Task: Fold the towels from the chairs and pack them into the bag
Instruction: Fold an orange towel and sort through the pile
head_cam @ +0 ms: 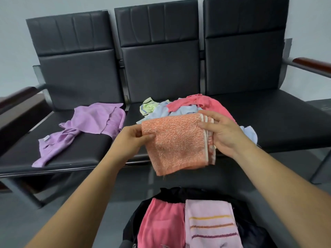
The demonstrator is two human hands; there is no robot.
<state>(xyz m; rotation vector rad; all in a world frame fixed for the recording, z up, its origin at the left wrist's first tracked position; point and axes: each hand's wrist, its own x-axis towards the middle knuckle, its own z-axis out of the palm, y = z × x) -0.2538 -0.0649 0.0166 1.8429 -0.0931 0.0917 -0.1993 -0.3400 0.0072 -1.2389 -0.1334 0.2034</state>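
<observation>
In the middle, the left hand [132,139] and right hand [222,135] pinch a folded, nearly square fuzzy orange towel [175,145], stripes facing right.

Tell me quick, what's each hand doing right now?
Left hand: pinches the left edge of the folded orange towel.
Right hand: grips the same towel's striped right edge.
</observation>
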